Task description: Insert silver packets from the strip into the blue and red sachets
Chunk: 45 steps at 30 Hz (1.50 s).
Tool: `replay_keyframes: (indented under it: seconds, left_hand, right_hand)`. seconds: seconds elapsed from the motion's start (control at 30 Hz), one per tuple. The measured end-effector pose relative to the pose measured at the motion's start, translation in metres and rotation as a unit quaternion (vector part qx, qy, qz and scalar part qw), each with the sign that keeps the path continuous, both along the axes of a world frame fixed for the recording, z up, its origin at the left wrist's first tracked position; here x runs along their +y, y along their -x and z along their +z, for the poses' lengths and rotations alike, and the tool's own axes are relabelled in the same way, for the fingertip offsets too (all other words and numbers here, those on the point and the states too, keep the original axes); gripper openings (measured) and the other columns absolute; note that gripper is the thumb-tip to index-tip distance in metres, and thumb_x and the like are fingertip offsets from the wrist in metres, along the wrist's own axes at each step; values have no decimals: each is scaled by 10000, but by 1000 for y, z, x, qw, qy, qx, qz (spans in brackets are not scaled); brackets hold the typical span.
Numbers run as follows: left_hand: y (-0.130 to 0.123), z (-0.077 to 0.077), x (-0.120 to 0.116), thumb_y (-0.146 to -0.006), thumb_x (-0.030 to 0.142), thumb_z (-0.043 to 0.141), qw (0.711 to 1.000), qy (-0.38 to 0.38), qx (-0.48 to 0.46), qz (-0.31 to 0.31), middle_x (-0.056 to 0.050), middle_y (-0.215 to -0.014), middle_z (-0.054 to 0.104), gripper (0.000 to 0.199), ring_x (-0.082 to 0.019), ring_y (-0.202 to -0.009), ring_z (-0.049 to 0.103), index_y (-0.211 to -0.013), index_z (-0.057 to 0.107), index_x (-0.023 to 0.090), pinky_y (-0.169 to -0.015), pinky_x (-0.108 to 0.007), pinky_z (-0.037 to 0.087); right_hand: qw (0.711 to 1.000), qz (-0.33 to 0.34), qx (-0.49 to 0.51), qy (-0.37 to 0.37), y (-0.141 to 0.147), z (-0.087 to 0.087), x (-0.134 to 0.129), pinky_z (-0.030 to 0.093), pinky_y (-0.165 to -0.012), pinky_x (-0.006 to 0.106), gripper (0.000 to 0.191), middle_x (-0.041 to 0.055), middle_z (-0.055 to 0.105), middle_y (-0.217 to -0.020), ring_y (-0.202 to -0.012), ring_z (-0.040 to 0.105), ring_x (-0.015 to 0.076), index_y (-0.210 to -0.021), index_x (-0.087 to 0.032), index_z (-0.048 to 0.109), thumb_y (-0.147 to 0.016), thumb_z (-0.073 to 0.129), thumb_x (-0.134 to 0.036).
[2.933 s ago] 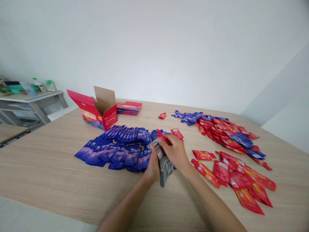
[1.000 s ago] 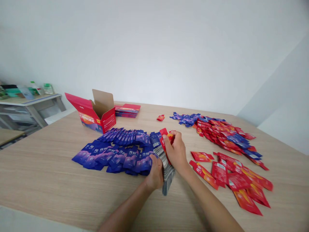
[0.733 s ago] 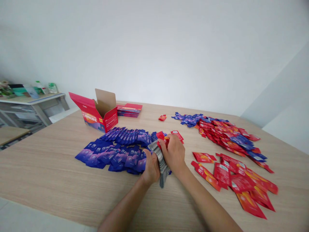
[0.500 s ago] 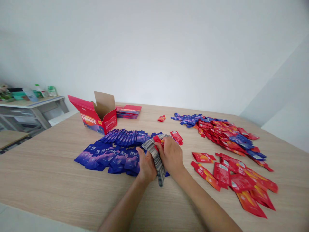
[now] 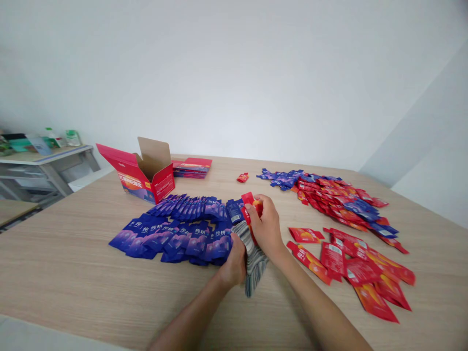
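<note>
My left hand (image 5: 235,263) is closed on a grey striped cloth (image 5: 255,268), which hangs down between both hands. A red packet (image 5: 248,201) is pinched in my right hand (image 5: 267,229), its upper end sticking up past the fingers and its lower part against the cloth. Just left of my hands lie two overlapping rows of blue-purple packets: a back row (image 5: 190,207) and a front row (image 5: 171,239). One blue packet (image 5: 234,210) lies right behind the cloth.
An open red box (image 5: 146,178) stands at the back left, beside a stack of flat red boxes (image 5: 193,167). One small red packet (image 5: 243,178) lies at the back. Mixed packets (image 5: 332,200) are heaped back right, with loose red packets (image 5: 365,270) nearer.
The striped cloth and my left hand have moved slightly right and down. The red packet now shows above my right hand's fingers, and more of the blue rows is uncovered.
</note>
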<state>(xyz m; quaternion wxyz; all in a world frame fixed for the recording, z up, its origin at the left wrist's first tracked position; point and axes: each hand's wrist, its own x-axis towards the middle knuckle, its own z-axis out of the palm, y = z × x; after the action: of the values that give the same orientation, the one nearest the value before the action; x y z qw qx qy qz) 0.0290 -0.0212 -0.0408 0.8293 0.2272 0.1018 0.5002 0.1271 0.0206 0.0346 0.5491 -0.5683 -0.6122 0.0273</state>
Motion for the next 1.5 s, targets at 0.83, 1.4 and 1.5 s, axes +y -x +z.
replay_keyframes:
  seconds: [0.83, 1.4, 1.5]
  left_hand:
    - [24, 49, 11, -891, 774, 365, 997, 36, -40, 57, -139, -1390, 624, 805, -347, -1401, 463, -1403, 563, 184, -1189, -523, 315]
    - [-6, 23, -3, -758, 677, 704, 998, -46, -5, -49, -91, -1478, 554, 849, -336, -1473, 354, -1459, 525, 231, -1247, -506, 216]
    - [-5, 28, -5, -805, 633, 683, 999, -25, -11, -34, -119, -1421, 605, 782, -363, -1412, 445, -1446, 538, 209, -1214, -547, 282]
  right_hand:
    - [978, 144, -149, 37, 7, -7, -6, 457, -951, 446, 346, 115, 580, -1155, -1081, 529, 273, -1254, -207, 557, -987, 509, -421]
    - [989, -41, -134, -38, -9, 8, -4, 480, -882, 432, 453, 137, 624, -1084, -1030, 591, 295, -1194, -167, 578, -965, 525, -554]
    - [999, -10, -42, -33, -12, 13, -3, 483, -930, 435, 470, 117, 634, -1101, -1045, 596, 277, -1182, -178, 584, -917, 585, -566]
